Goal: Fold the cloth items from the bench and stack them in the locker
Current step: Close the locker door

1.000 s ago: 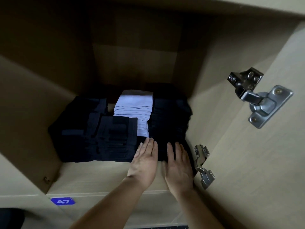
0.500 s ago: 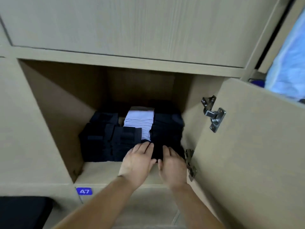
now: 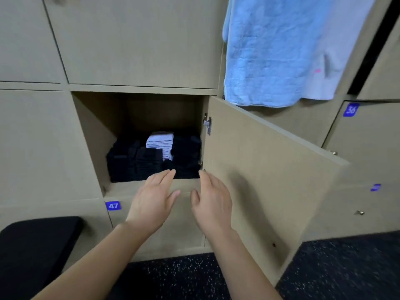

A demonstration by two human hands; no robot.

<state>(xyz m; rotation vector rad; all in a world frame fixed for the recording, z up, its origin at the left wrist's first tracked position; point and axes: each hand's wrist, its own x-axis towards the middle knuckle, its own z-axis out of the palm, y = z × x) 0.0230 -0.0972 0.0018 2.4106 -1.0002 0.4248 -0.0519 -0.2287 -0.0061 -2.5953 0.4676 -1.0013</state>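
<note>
The open locker [image 3: 93, 131] holds folded cloths: a dark stack [image 3: 132, 163] on the left, a white stack [image 3: 161, 142] at the middle back, and another dark stack [image 3: 187, 156] on the right. My left hand [image 3: 151, 200] and my right hand [image 3: 213, 202] hover side by side in front of the locker's lower edge. Their fingers are straight and relaxed, they hold nothing, and they are clear of the cloths.
The locker door [image 3: 266, 182] stands open to the right, close to my right hand. A light blue towel [image 3: 270, 50] hangs above it. The black bench [image 3: 36, 245] is at the lower left. A label 47 [image 3: 113, 205] marks the panel below the opening. The floor is dark and speckled.
Both hands have drawn back out of the locker, off the right dark stack. The view has pulled away, so the towel, bench and floor have come into sight.
</note>
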